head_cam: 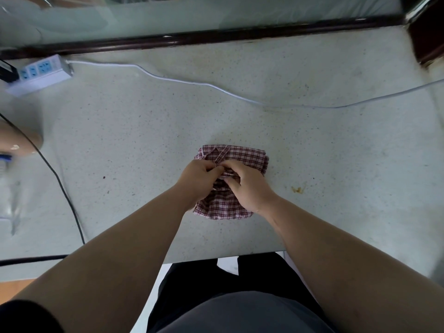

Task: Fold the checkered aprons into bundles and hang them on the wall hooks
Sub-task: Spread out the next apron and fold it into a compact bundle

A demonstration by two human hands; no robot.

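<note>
On pale speckled counter (312, 152) — folded checkered apron (240, 156), power strip (40, 73).

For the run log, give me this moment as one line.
apron: folded on counter | left hand: pinches strap | right hand: pinches strap | hanging: not yet

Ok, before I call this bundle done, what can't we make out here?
1. Middle of the apron, head view: covered by the left hand and right hand, so whether the strap is tied cannot be told.
2. No wall hooks in this view.
3. The clear object at the left: blurred and cut off by the frame edge.
4. The white cable: far end cut off by the right edge.
</note>
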